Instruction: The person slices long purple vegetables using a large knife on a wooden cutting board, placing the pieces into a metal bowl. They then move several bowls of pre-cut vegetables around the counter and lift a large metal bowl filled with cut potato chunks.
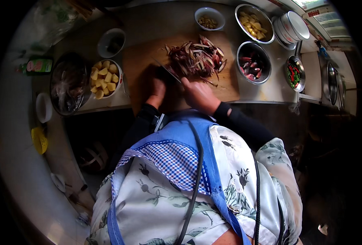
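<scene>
My right hand [200, 95] grips a kitchen knife [167, 70], its blade slanting up and left over the wooden cutting board [231, 88]. My left hand [158, 88] is on the board just left of the blade. Deep shadow hides its fingertips and whatever lies under them. Beyond the knife spreads a heap of thin, purple-skinned vegetable strips [196, 58] with pale insides. To the right of the board, a steel bowl [269, 69] holds glossy dark red-purple pieces [251, 65].
Peeled potato chunks [106, 78] fill a bowl at left, beside a dark plastic-covered basin [67, 88]. Another steel bowl [271, 33] of yellow chunks stands far right, near stacked white bowls [294, 27]. Red and green chillies [292, 75] sit in a metal dish. Garlic-like cloves [207, 22] are behind.
</scene>
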Action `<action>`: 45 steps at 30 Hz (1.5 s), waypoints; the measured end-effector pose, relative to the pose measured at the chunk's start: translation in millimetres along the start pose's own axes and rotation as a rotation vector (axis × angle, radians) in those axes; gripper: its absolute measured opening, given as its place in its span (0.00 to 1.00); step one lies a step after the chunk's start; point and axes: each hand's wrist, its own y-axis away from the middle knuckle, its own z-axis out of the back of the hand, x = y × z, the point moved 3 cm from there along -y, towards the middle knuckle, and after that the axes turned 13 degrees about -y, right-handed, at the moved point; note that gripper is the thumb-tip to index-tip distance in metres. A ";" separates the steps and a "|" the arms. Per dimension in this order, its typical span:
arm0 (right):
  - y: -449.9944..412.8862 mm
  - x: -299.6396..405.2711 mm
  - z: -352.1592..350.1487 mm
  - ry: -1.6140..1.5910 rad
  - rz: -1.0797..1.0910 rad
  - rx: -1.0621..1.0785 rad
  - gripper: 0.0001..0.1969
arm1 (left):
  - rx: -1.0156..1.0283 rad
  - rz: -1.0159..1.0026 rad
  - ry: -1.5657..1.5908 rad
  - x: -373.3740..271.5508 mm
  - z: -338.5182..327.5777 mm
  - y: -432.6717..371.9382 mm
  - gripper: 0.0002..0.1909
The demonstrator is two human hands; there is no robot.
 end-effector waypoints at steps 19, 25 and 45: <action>-15.6 -6.0 -19.3 0.056 0.081 -0.046 0.09 | -0.378 0.227 0.013 4.4 0.8 7.6 0.08; 2.4 0.2 2.8 0.044 0.062 -0.098 0.09 | -0.132 0.007 0.024 -35.7 21.9 -3.1 0.09; 24.1 2.7 4.5 0.077 -0.005 -0.041 0.14 | 0.046 -0.030 0.067 -54.5 22.5 -2.2 0.09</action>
